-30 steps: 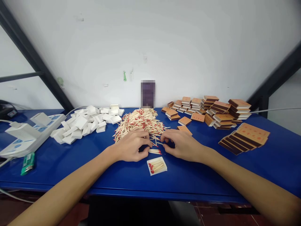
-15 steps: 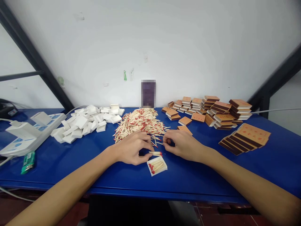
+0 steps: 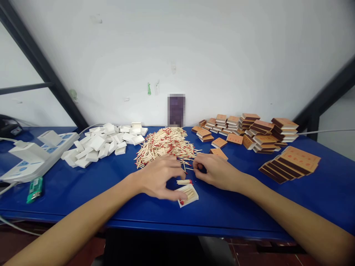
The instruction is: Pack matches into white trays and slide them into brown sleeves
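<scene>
My left hand (image 3: 163, 178) is open, with thumb and fingers spread apart. Its thumb reaches over the left side of a small white matchbox tray (image 3: 195, 199), which holds several red-tipped matches (image 3: 190, 193). Between thumb and fingers, a short bundle of matches (image 3: 184, 182) lies on the blue table just behind the tray. My right hand (image 3: 213, 171) is closed in a pinch at the right front of the big match pile (image 3: 166, 144). A single matchstick (image 3: 189, 169) runs to its fingertips; the grip itself is partly hidden.
White empty trays (image 3: 97, 142) lie heaped at the left, beside a power strip (image 3: 41, 159) and a green lighter-like item (image 3: 35, 189). Orange matchboxes (image 3: 262, 138) are stacked at the right, with a slanted row of covers (image 3: 291, 162) nearer. A pixelated dark object (image 3: 176, 110) stands against the wall.
My left hand has opened and let go of the match bundle, its thumb moving forward over the tray. The right hand has stayed nearly in place.
</scene>
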`<state>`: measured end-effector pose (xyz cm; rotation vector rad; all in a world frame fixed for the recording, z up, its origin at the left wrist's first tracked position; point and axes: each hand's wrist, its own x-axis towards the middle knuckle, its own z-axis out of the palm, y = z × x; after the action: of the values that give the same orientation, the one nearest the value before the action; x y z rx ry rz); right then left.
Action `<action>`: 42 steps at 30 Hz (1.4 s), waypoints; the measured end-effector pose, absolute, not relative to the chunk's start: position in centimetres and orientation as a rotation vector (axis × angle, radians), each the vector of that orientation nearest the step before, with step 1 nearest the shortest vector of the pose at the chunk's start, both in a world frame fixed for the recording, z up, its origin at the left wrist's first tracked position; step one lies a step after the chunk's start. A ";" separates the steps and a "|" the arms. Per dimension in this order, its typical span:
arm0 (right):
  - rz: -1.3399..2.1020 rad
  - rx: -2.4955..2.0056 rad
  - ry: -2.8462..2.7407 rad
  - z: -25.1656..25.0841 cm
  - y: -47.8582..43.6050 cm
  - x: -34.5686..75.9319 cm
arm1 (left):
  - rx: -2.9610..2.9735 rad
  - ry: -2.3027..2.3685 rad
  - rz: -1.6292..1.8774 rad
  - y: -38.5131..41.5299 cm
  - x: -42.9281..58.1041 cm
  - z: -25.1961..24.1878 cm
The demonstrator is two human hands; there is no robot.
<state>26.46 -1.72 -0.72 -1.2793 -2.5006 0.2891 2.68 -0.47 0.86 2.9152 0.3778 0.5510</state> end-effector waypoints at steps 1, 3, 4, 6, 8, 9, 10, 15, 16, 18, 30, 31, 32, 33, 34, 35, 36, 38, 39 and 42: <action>0.285 -1.283 -2.498 -0.7 -1.7 26.4 | 2.938 0.332 0.563 -0.7 3.0 0.6; 0.282 -1.292 -2.497 -0.6 -1.8 26.3 | 2.981 0.292 0.571 -1.2 3.4 0.1; 0.281 -1.295 -2.496 -0.6 -1.8 26.3 | 2.995 0.288 0.572 -1.4 3.6 0.0; 0.278 -1.297 -2.493 -0.6 -1.9 26.2 | 3.009 0.302 0.565 -1.6 3.7 -0.1; 0.275 -1.288 -2.494 -0.6 -1.9 26.1 | 3.005 0.318 0.546 -1.7 3.5 0.0; 0.272 -1.279 -2.494 -0.5 -2.0 26.1 | 3.000 0.323 0.533 -1.6 3.4 0.1; 0.270 -1.264 -2.494 -0.4 -2.0 26.1 | 2.995 0.325 0.519 -1.6 3.3 0.2; 0.333 -1.080 -2.518 0.3 -2.8 25.9 | 2.916 0.312 0.543 -1.2 2.9 0.9; 0.367 -1.035 -2.534 0.5 -3.0 25.9 | 2.886 0.323 0.561 -1.1 2.7 1.1; 0.427 -0.971 -2.568 0.6 -3.2 25.9 | 2.824 0.364 0.590 -0.6 2.3 1.4; 0.317 -1.200 -2.559 0.2 -2.3 26.7 | 3.030 0.637 0.750 1.6 0.8 1.0; 0.337 -1.199 -2.564 0.1 -2.2 26.7 | 3.057 0.662 0.708 1.6 0.8 1.0; 0.350 -1.194 -2.569 0.0 -2.2 26.8 | 3.081 0.675 0.655 1.5 0.9 1.0; 0.348 -1.190 -2.572 -0.1 -2.1 26.8 | 3.099 0.685 0.610 1.5 1.0 1.0; 0.333 -1.190 -2.576 -0.2 -2.1 26.9 | 3.111 0.691 0.572 1.5 1.0 0.9; 0.309 -1.197 -2.576 -0.3 -2.0 26.9 | 3.119 0.695 0.540 1.5 1.1 0.9; 0.284 -1.208 -2.570 -0.4 -1.9 27.0 | 3.123 0.698 0.516 1.5 1.1 0.8; 0.245 -1.233 -2.538 -0.6 -1.9 26.9 | 3.138 0.693 0.484 1.6 1.2 0.5; 0.242 -1.239 -2.515 -0.7 -1.9 26.8 | 3.149 0.691 0.473 1.7 1.2 0.5; 0.322 -1.230 -2.409 -0.8 -2.1 25.9 | 3.180 0.674 0.446 1.8 1.3 0.3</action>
<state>25.89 -2.13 -0.81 -1.2298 -2.4087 0.3219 1.25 1.78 0.29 3.1803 0.6745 0.4456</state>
